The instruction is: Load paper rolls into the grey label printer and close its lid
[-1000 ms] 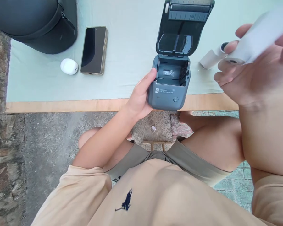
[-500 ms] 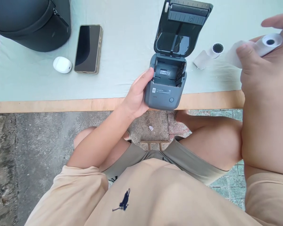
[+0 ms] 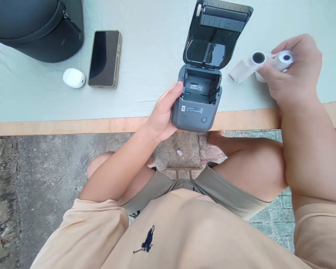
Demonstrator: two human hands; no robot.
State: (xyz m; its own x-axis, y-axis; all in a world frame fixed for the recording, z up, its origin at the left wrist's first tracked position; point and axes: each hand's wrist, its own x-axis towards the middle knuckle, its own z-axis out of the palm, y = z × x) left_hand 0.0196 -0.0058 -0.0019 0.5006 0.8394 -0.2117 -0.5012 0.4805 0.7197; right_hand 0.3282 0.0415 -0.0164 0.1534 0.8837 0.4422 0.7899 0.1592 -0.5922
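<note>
My left hand [image 3: 166, 110] grips the left side of a dark grey label printer [image 3: 196, 116] at the table's front edge. The printer's lid [image 3: 212, 33] stands raised, and its paper bay [image 3: 203, 84] holds no roll. To the right, my right hand [image 3: 296, 71] is closed round a white paper roll [image 3: 285, 58] with a small dark core hole. Its thumb and fingertips come close to a second paper roll [image 3: 258, 58] with a wide dark core, which lies on the cloth with a loose strip [image 3: 240, 71] hanging out. Whether they touch that roll I cannot tell.
A smartphone [image 3: 104, 58] lies on the pale cloth [image 3: 145, 48], with a white rounded earbud case [image 3: 74, 77] beside it. A black zippered bag [image 3: 36, 30] fills the back left. The table's bare wooden edge [image 3: 72, 125] runs in front of my knees.
My right hand has moved left with its paper roll, coming in beside the other roll on the cloth. My left hand and the printer have stayed in place.
</note>
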